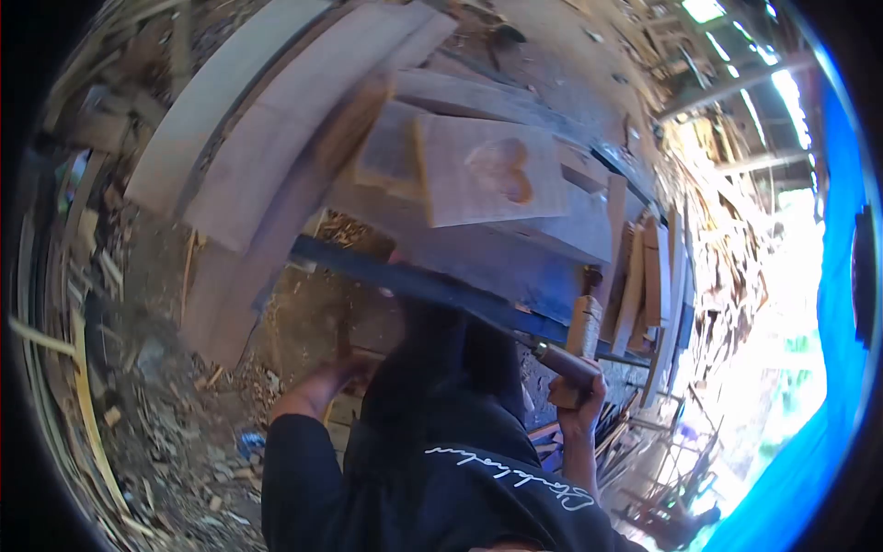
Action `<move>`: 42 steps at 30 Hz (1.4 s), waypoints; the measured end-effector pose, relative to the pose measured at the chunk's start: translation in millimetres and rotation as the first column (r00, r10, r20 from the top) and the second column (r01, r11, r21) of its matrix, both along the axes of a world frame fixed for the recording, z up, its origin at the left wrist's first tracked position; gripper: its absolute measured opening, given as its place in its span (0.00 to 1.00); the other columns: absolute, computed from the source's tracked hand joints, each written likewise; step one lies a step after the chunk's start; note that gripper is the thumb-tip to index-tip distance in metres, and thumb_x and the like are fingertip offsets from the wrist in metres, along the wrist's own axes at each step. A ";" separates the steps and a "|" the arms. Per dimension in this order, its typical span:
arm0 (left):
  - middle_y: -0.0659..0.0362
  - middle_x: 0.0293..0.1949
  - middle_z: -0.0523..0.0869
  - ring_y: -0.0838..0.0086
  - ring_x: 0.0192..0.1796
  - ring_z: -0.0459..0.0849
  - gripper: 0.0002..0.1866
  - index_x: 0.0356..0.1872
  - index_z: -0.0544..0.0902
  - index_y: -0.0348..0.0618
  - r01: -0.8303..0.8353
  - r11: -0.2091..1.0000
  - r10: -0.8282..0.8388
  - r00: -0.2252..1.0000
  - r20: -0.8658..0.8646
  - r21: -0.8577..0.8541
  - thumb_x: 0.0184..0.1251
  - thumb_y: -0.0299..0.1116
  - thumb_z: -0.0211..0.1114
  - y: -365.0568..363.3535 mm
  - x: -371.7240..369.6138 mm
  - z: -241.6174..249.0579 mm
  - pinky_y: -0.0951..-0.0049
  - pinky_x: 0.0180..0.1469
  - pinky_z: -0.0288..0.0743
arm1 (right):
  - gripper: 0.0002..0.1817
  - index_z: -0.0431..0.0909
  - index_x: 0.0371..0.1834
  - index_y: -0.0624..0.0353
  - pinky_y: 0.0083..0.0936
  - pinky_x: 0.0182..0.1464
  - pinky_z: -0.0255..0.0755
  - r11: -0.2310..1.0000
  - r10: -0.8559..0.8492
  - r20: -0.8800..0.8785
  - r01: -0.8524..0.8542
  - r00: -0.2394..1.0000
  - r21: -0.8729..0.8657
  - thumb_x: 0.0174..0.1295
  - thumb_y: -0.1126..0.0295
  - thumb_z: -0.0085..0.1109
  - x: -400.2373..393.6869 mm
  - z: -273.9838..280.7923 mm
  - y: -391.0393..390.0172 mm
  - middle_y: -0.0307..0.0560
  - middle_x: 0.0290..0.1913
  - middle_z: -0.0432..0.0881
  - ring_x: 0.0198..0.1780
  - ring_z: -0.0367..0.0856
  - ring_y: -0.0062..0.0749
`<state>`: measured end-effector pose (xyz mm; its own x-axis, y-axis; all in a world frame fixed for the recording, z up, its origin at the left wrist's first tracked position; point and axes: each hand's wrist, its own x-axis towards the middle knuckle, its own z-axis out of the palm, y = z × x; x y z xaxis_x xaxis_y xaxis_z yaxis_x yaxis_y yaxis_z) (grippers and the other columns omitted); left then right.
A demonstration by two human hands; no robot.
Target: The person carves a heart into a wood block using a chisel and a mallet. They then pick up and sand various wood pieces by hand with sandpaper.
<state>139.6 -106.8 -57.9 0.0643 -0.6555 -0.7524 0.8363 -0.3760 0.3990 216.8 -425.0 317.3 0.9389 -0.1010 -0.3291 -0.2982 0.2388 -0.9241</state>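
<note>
My right hand (581,405) is closed round the thick wooden handle of what looks like a chisel (566,364). Its metal ferrule and thin shank point left, and the blade end is lost against the dark background. Just above that hand, another wooden handle with a pale wrapping (583,324) stands at the bench edge. Low beside my left thigh is my left hand (348,370), its fingers mostly hidden. On the workbench in front of me, a pale square board (492,170) bears a heart-shaped hollow and rests on other timber.
Long wide planks (303,120) lie at the upper left, reaching past the bench. Several upright wood pieces (635,285) lean at the bench's right end. Shavings and offcuts (175,432) cover the ground at left. A blue tarp (828,304) hangs at far right.
</note>
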 end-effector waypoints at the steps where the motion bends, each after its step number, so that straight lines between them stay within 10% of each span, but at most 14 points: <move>1: 0.60 0.46 0.85 0.73 0.45 0.83 0.12 0.55 0.81 0.46 -0.020 1.000 0.020 1.000 0.019 0.009 0.77 0.32 0.56 8.5 -10.1 3.0 0.69 0.48 0.78 | 0.32 0.74 0.60 0.55 0.37 0.34 0.82 0.999 -0.037 -0.013 0.037 0.999 0.011 0.65 0.40 0.58 -1.4 -1.5 0.5 0.53 0.43 0.84 0.34 0.86 0.43; 13: 0.61 0.42 0.86 0.74 0.44 0.83 0.10 0.53 0.81 0.46 -0.416 0.895 0.362 0.888 0.284 0.161 0.77 0.33 0.56 53.0 17.0 72.3 0.70 0.47 0.78 | 0.33 0.68 0.60 0.60 0.38 0.44 0.84 0.992 0.061 0.014 -0.062 0.998 0.112 0.63 0.45 0.63 8.5 14.2 1.6 0.59 0.49 0.81 0.43 0.86 0.43; 15: 0.63 0.40 0.85 0.76 0.43 0.83 0.10 0.50 0.82 0.42 -0.746 0.659 0.571 0.582 0.579 0.099 0.78 0.36 0.58 52.7 19.1 85.9 0.72 0.46 0.77 | 0.35 0.67 0.61 0.61 0.37 0.44 0.84 0.997 0.025 0.092 -0.031 0.995 0.065 0.62 0.45 0.63 14.6 16.5 7.9 0.60 0.48 0.80 0.43 0.86 0.43; 17: 0.63 0.40 0.85 0.76 0.43 0.83 0.11 0.49 0.82 0.41 -0.586 0.802 0.308 0.572 0.760 0.117 0.76 0.37 0.61 50.4 40.4 175.1 0.72 0.46 0.78 | 0.35 0.67 0.61 0.61 0.36 0.44 0.84 0.993 0.021 0.115 -0.034 0.993 0.112 0.62 0.45 0.63 20.2 15.8 4.5 0.59 0.47 0.80 0.43 0.86 0.43; 19: 0.55 0.45 0.86 0.67 0.46 0.86 0.12 0.47 0.84 0.42 -0.614 0.789 0.396 0.481 0.782 -0.023 0.71 0.38 0.67 30.9 65.3 260.9 0.68 0.50 0.79 | 0.34 0.67 0.62 0.62 0.36 0.45 0.83 0.990 -0.030 0.178 0.004 0.984 0.144 0.64 0.45 0.62 25.9 14.0 -1.6 0.56 0.47 0.80 0.43 0.85 0.43; 25: 0.50 0.53 0.82 0.55 0.58 0.80 0.24 0.55 0.79 0.41 -0.656 0.712 -0.048 -0.401 0.915 -0.251 0.62 0.39 0.74 18.5 180.1 399.9 0.58 0.62 0.72 | 0.32 0.70 0.62 0.60 0.36 0.44 0.83 0.968 -0.160 0.229 0.107 0.960 0.228 0.66 0.45 0.60 33.1 18.9 -41.2 0.54 0.48 0.80 0.43 0.85 0.41; 29: 0.49 0.54 0.83 0.55 0.57 0.80 0.34 0.60 0.80 0.42 -0.926 0.376 -0.524 -0.172 0.834 0.045 0.67 0.63 0.63 110.3 280.6 379.0 0.59 0.62 0.71 | 0.31 0.70 0.62 0.59 0.33 0.38 0.84 0.938 -0.282 0.256 0.210 0.925 0.274 0.67 0.45 0.58 24.8 7.2 -70.0 0.53 0.49 0.80 0.38 0.85 0.41; 31: 0.49 0.48 0.86 0.56 0.55 0.82 0.37 0.54 0.84 0.42 -0.821 0.555 -0.204 0.023 0.979 0.134 0.67 0.68 0.58 152.4 318.9 361.8 0.61 0.60 0.72 | 0.30 0.70 0.62 0.59 0.32 0.37 0.84 0.919 -0.347 0.254 0.273 0.903 0.285 0.68 0.46 0.58 17.0 6.8 -76.4 0.53 0.49 0.80 0.38 0.85 0.41; 42: 0.46 0.50 0.81 0.51 0.52 0.82 0.34 0.47 0.83 0.41 -0.802 0.478 -0.514 0.073 0.855 0.357 0.62 0.66 0.65 107.3 290.8 378.5 0.53 0.57 0.74 | 0.27 0.74 0.59 0.59 0.37 0.42 0.82 0.911 -0.344 0.214 0.269 0.914 0.314 0.70 0.47 0.56 -2.9 2.4 -80.7 0.51 0.46 0.82 0.41 0.83 0.38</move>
<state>430.4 0.5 320.6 0.9763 0.1891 0.1050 0.1268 -0.8938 0.4302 213.8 -505.7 319.6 0.9308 -0.3396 -0.1356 0.0711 0.5318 -0.8439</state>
